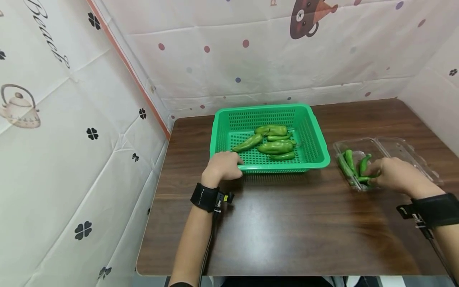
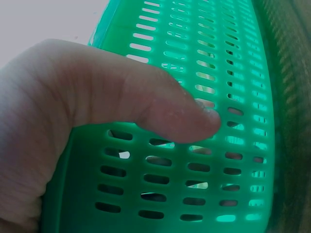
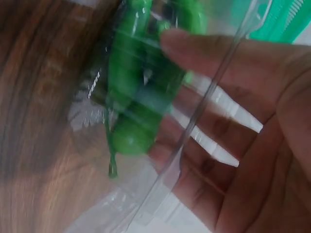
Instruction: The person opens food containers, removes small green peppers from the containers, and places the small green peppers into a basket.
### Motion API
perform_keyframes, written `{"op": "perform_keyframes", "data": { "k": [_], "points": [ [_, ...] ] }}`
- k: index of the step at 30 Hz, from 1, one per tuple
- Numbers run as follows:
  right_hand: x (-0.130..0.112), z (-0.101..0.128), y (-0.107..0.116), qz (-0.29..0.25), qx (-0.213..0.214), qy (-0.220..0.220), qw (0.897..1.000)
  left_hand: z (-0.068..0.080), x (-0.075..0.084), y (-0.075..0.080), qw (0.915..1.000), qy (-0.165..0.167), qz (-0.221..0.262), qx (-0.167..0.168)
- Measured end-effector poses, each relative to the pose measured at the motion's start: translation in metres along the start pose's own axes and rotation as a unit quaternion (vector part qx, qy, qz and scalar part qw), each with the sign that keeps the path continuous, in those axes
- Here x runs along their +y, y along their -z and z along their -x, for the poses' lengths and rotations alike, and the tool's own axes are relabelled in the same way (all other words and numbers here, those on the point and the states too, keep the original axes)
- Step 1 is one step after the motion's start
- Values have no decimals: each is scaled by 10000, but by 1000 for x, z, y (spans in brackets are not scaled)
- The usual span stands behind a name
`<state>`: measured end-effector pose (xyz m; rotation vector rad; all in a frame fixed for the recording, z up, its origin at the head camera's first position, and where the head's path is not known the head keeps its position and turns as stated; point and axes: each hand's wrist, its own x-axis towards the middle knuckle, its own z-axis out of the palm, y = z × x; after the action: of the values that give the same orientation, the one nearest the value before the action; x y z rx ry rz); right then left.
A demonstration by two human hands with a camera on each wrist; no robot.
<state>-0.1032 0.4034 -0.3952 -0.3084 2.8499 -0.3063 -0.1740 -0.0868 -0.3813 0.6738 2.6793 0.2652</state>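
Observation:
A green plastic basket [image 1: 272,169] stands at the back of the table with several green peppers [image 1: 276,147] lying in it. At its front left corner, my left hand [image 1: 223,166] grips the rim; the left wrist view has the thumb [image 2: 180,114] along the slotted wall, fingers hidden behind. On the right is a clear plastic clamshell box [image 1: 369,144], its lid folded back, holding several more green peppers [image 1: 348,159]. My right hand [image 1: 392,175] reaches into this box and pinches a green pepper [image 3: 133,136] between thumb and fingers, seen through the clear wall.
The brown wooden table [image 1: 287,231] carries both containers. Patterned white sheeting [image 1: 201,71] hangs behind and to the left of it. The open lid [image 1: 405,149] lies to the right of the box, beside my right wrist.

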Motion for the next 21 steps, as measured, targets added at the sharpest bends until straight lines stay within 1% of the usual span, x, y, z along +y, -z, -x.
{"op": "perform_keyframes", "data": {
  "k": [5, 10, 13, 21],
  "points": [
    [-2, -1, 2, -51, 8, -20, 10000, 1, -2, 2, 10000, -44, 17, -45],
    [-4, 0, 1, -128, 29, 25, 9999, 2, -1, 1, 10000, 12, 25, -41],
    [-6, 1, 0, -134, 55, -41, 9999, 2, -1, 1, 10000, -8, 3, -9],
    [-7, 1, 0, -251, -36, -190, 9995, 1, -3, -2, 10000, -89, 14, 18]
  ]
}}
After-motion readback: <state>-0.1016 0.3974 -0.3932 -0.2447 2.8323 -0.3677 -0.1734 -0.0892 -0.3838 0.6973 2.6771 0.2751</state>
